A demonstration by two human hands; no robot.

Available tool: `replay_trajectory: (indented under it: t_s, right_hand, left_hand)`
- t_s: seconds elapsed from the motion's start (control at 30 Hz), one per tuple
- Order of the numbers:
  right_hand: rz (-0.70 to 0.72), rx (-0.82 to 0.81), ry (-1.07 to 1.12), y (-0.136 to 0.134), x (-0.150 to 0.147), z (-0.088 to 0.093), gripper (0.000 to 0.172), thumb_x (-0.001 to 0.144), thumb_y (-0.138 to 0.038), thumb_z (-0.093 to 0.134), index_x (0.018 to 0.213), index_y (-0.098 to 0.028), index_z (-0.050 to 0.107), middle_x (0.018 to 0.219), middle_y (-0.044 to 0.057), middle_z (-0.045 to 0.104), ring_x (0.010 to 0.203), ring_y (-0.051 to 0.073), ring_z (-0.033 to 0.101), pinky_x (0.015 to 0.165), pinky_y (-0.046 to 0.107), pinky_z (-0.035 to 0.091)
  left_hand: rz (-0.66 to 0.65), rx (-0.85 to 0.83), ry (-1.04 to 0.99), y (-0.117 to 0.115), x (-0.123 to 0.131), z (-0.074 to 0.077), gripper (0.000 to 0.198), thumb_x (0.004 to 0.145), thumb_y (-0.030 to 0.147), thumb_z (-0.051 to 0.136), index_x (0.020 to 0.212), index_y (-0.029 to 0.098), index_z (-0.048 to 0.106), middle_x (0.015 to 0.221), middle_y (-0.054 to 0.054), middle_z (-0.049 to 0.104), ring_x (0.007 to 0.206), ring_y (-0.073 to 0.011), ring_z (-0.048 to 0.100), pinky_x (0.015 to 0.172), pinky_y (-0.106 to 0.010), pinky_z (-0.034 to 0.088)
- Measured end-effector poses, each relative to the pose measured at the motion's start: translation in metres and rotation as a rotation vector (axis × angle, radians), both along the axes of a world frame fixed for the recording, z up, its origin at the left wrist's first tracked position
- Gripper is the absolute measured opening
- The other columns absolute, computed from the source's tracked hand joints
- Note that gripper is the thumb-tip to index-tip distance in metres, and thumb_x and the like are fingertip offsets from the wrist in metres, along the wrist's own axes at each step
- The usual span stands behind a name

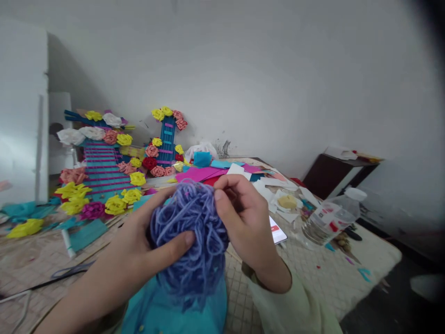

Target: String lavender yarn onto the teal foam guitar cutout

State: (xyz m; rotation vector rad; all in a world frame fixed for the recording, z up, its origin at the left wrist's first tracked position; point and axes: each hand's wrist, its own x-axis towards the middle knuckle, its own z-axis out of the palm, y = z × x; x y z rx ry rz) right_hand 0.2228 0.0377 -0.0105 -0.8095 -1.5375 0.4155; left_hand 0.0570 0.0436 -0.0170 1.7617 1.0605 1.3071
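A tangled bundle of blue-purple yarn (194, 232) sits in front of me, resting on something turquoise (163, 311). My left hand (139, 250) wraps around the bundle from the left, thumb pressed across its front. My right hand (243, 218) is at the bundle's upper right, fingers curled and pinching strands at the top. Both hands are closed on the yarn.
Behind stand two blue stick structures (104, 162) (168, 139) trimmed with paper roses. Coloured paper sheets (201, 174), a phone (278, 232), a lying plastic bottle (330, 218), scissors (66, 271) and a dark side table (333, 174) surround the mat-covered surface (330, 273).
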Motion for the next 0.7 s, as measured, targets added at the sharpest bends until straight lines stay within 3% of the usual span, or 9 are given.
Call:
replay_trajectory:
  t_s: [0.1, 0.17, 0.3, 0.43, 0.53, 0.7]
  right_hand:
    - [-0.112, 0.061, 0.051, 0.000, 0.001, 0.003, 0.009, 0.080, -0.021, 0.052, 0.089, -0.017, 0.053, 0.081, 0.000, 0.054, 0.076, 0.011, 0.052, 0.071, 0.026, 0.044]
    - [-0.184, 0.066, 0.067, -0.003, 0.002, 0.005, 0.011, 0.078, -0.025, 0.054, 0.085, -0.017, 0.052, 0.078, 0.000, 0.051, 0.073, 0.012, 0.049, 0.067, 0.027, 0.043]
    - [-0.158, -0.034, -0.131, -0.010, -0.004, 0.007, 0.018, 0.076, -0.031, 0.057, 0.069, -0.017, 0.050, 0.067, -0.001, 0.048, 0.066, 0.013, 0.046, 0.063, 0.029, 0.040]
    - [-0.176, -0.103, -0.285, -0.009, -0.012, 0.004, 0.021, 0.070, -0.034, 0.063, 0.069, -0.016, 0.053, 0.072, 0.001, 0.052, 0.073, 0.015, 0.049, 0.067, 0.031, 0.039]
    - [-0.197, -0.113, -0.297, -0.007, -0.015, 0.002, 0.019, 0.069, -0.029, 0.061, 0.063, -0.017, 0.048, 0.068, 0.000, 0.049, 0.069, 0.015, 0.047, 0.064, 0.030, 0.038]
    - [-0.168, -0.135, -0.262, -0.006, -0.015, 0.001, 0.015, 0.068, -0.024, 0.057, 0.063, -0.018, 0.044, 0.066, -0.001, 0.048, 0.066, 0.013, 0.045, 0.062, 0.029, 0.036]
  left_hand:
    - [0.066, 0.017, 0.089, 0.001, 0.001, 0.000, 0.045, 0.061, 0.041, 0.069, 0.104, 0.034, 0.059, 0.093, 0.005, 0.069, 0.068, -0.0177, 0.065, 0.052, -0.025, 0.054]
    - [0.167, 0.049, 0.106, 0.002, 0.002, 0.001, 0.039, 0.063, 0.043, 0.066, 0.099, 0.030, 0.059, 0.089, 0.004, 0.068, 0.066, -0.0173, 0.063, 0.053, -0.025, 0.053]
    - [0.263, 0.081, 0.069, 0.002, 0.003, 0.001, 0.034, 0.062, 0.043, 0.066, 0.089, 0.026, 0.057, 0.075, 0.005, 0.062, 0.061, -0.0152, 0.058, 0.052, -0.023, 0.049]
    - [0.231, 0.042, 0.012, 0.001, 0.002, -0.002, 0.025, 0.068, 0.043, 0.063, 0.084, 0.025, 0.056, 0.069, 0.005, 0.053, 0.059, -0.0128, 0.052, 0.048, -0.020, 0.044]
    - [0.139, -0.015, -0.079, 0.002, 0.002, -0.002, 0.014, 0.073, 0.037, 0.062, 0.076, 0.025, 0.057, 0.063, 0.007, 0.049, 0.056, -0.0101, 0.048, 0.046, -0.017, 0.040]
    - [0.055, -0.088, -0.254, 0.004, 0.006, 0.001, 0.009, 0.072, 0.030, 0.065, 0.080, 0.027, 0.064, 0.071, 0.007, 0.063, 0.061, -0.0096, 0.054, 0.051, -0.015, 0.044]
